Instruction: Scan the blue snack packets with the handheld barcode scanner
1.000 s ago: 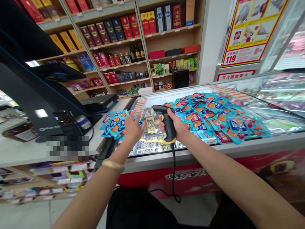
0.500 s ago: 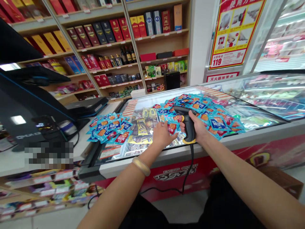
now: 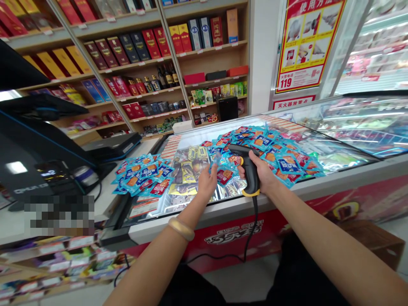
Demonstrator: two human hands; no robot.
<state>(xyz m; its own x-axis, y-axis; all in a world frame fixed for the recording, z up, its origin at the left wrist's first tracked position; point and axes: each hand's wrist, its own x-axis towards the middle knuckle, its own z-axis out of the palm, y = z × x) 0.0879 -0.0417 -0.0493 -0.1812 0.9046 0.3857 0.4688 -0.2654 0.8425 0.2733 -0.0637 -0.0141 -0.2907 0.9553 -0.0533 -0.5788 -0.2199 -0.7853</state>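
My right hand (image 3: 263, 176) grips a black barcode scanner (image 3: 248, 170) with yellow trim, its nose pointing left and its cable hanging down the freezer front. Just left of it, my left hand (image 3: 206, 182), a bangle on the wrist, pinches a small red and blue snack packet (image 3: 223, 174) at the near edge of a large heap of blue packets (image 3: 280, 153). The heap lies on the glass lid of a chest freezer (image 3: 334, 174). A smaller pile of the same packets (image 3: 140, 176) lies to the left.
A black till terminal (image 3: 35, 144) and a flat black device (image 3: 111, 144) stand on the white counter at left. Shelves of boxed bottles (image 3: 143, 46) fill the back wall. A red safety poster (image 3: 306, 42) hangs at right. A cardboard box (image 3: 372, 242) sits on the floor.
My left hand went from the small left pile across to the large heap and took up a packet. The scanner hand stayed beside it. The camera view swung to the right.
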